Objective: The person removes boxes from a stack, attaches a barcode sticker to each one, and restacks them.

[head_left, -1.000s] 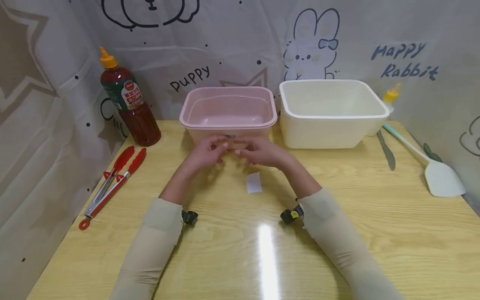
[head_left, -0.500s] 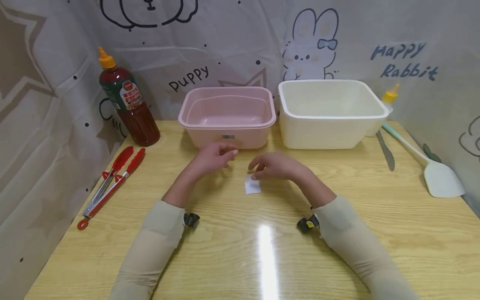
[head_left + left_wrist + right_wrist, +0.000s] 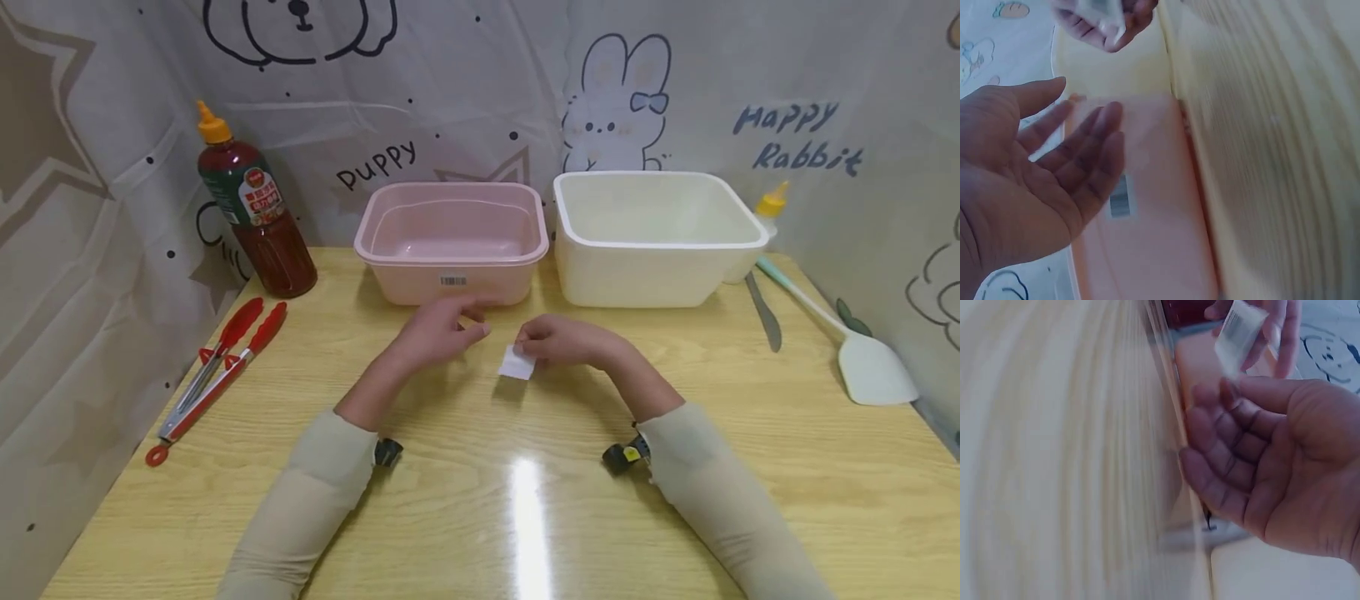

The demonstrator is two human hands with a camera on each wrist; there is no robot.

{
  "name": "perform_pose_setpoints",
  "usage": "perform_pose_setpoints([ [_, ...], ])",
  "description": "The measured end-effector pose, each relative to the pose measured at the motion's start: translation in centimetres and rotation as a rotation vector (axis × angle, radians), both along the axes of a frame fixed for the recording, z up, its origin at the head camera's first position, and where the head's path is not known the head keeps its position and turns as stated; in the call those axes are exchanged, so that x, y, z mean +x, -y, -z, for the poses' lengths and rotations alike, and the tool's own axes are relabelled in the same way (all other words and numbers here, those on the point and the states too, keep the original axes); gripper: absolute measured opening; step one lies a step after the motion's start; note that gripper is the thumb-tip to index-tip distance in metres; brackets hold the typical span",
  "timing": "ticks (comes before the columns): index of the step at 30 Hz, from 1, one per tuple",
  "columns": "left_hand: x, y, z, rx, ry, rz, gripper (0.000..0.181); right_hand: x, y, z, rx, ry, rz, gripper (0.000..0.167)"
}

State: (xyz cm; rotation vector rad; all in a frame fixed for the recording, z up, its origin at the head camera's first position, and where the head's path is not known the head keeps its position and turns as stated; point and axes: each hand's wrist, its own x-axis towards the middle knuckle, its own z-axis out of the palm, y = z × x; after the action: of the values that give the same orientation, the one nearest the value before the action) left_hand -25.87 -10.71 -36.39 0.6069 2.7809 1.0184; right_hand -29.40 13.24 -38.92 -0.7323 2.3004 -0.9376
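Note:
Between thumb and fingertips my right hand (image 3: pixel 573 342) pinches a small white paper slip (image 3: pixel 517 363) by its upper edge, raised off the table. In the right wrist view, faint barcode-like lines show on the slip (image 3: pixel 1238 336). My left hand (image 3: pixel 442 332) holds nothing; its fingers are loosely bent, as the left wrist view of that hand (image 3: pixel 1041 156) shows. It hovers in front of the pink bin (image 3: pixel 452 287), to the left of the slip and apart from it. A barcode sticker is on the bin's front.
A white bin (image 3: pixel 637 275) stands right of the pink one. At left are a red sauce bottle (image 3: pixel 273 250) and red-tipped tongs (image 3: pixel 217 379). On the right lie a knife (image 3: pixel 765 312) and a white spatula (image 3: pixel 873 367); a yellow-capped bottle (image 3: pixel 771 204) is behind the white bin.
Both hands have come away from the pink bin's front. My right hand has moved right and toward me, and has picked the paper slip up off the table. The head view has tilted slightly upward.

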Motion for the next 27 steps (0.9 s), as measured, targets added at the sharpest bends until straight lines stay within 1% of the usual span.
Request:
perform_pose_setpoints([
  [3, 0.3, -1.0, -0.2, 0.01, -0.039, 0.043, 0.048, 0.0, -1.3, -0.1, -0.091, 0.07, 0.078, 0.024],
  [6, 0.4, -2.1, -0.4, 0.016, -0.056, 0.078, 0.043, -0.1, -2.2, -0.5, -0.159, 0.097, 0.13, 0.027],
  [8, 0.4, -2.8, -0.5, 0.024, -0.074, 0.086, 0.035, -0.3, -2.5, -0.7, -0.192, 0.105, 0.145, 0.028],
  [10, 0.3, -3.5, -0.6, 0.041, -0.098, 0.076, 0.026, -0.3, -2.8, -0.8, -0.222, 0.114, 0.152, 0.025],
  [13, 0.0, -4.4, -0.9, 0.103, -0.105, 0.027, 0.018, -0.4, -2.9, -1.0, -0.256, 0.131, 0.158, 0.027],
  [16, -0.5, -5.1, -1.1, 0.22, -0.04, -0.046, 0.02, -0.3, -3.1, -1.5, -0.26, 0.118, 0.182, 0.032],
  [18, -0.9, -5.6, -1.2, 0.315, 0.021, -0.085, 0.022, -0.2, -3.3, -2.1, -0.253, 0.077, 0.232, 0.037],
  [20, -1.3, -6.0, -1.3, 0.407, 0.076, -0.106, 0.024, -0.1, -3.5, -2.7, -0.251, -0.003, 0.295, 0.038],
  [21, -1.4, -6.2, -1.3, 0.441, 0.099, -0.109, 0.025, 0.0, -3.6, -3.1, -0.259, -0.045, 0.335, 0.039],
  [23, -1.7, -6.4, -1.3, 0.483, 0.139, -0.117, 0.025, 0.2, -3.6, -3.8, -0.296, -0.128, 0.405, 0.038],
  [24, -1.7, -6.5, -1.3, 0.491, 0.154, -0.124, 0.025, 0.4, -3.5, -4.1, -0.312, -0.174, 0.424, 0.039],
  [27, -1.8, -6.5, -1.6, 0.488, 0.192, -0.155, 0.027, 0.8, -3.2, -5.0, -0.337, -0.289, 0.433, 0.039],
])
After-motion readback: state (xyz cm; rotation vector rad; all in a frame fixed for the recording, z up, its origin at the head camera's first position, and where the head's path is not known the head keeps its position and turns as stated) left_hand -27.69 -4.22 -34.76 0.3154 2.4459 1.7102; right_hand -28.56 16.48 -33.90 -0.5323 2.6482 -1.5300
